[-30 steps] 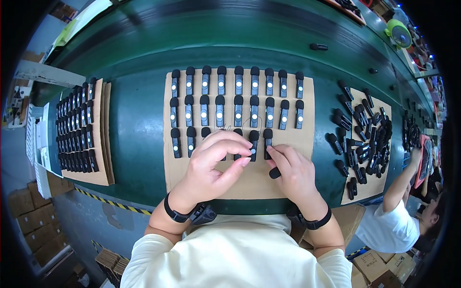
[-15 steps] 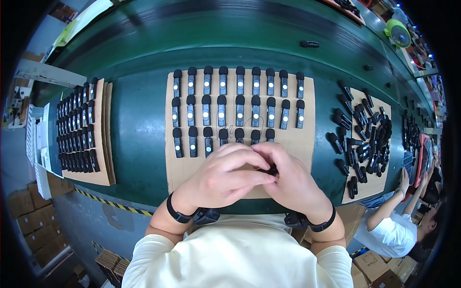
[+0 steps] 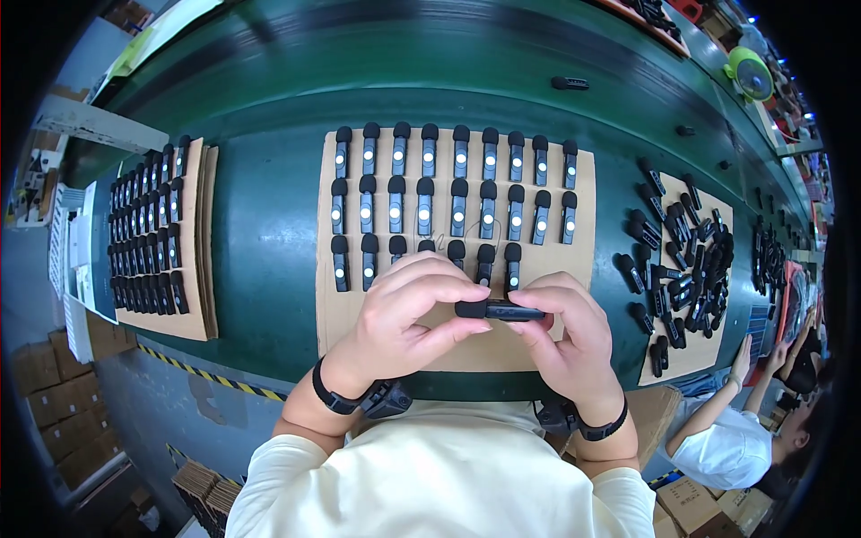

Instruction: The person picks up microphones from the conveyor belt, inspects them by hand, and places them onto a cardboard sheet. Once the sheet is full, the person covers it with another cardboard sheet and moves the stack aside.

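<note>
A small black wireless microphone (image 3: pixel 513 310) with a foam windscreen on its left end lies level between my hands, above a cardboard sheet (image 3: pixel 413 345). The thumb and index finger of my left hand (image 3: pixel 408 309) pinch it by the foam end. My right hand (image 3: pixel 571 327) grips the opposite end between thumb and fingers. Beyond my hands, similar microphones (image 3: pixel 459 204) stand in three rows on the sheet, foam ends away from me, most showing a pale round dot. My fingers partly cover the nearest row.
To the left, another cardboard sheet (image 3: pixel 199 269) carries tight rows of microphones. A loose heap of microphones (image 3: pixel 691 269) lies on cardboard at the right. One microphone (image 3: pixel 570 83) rests on the green surface beyond. A co-worker (image 3: pixel 725 435) sits at the far right.
My hands have moved apart, so the microphone, mostly hidden between them before, now shows lengthwise. Both hands still hold it.
</note>
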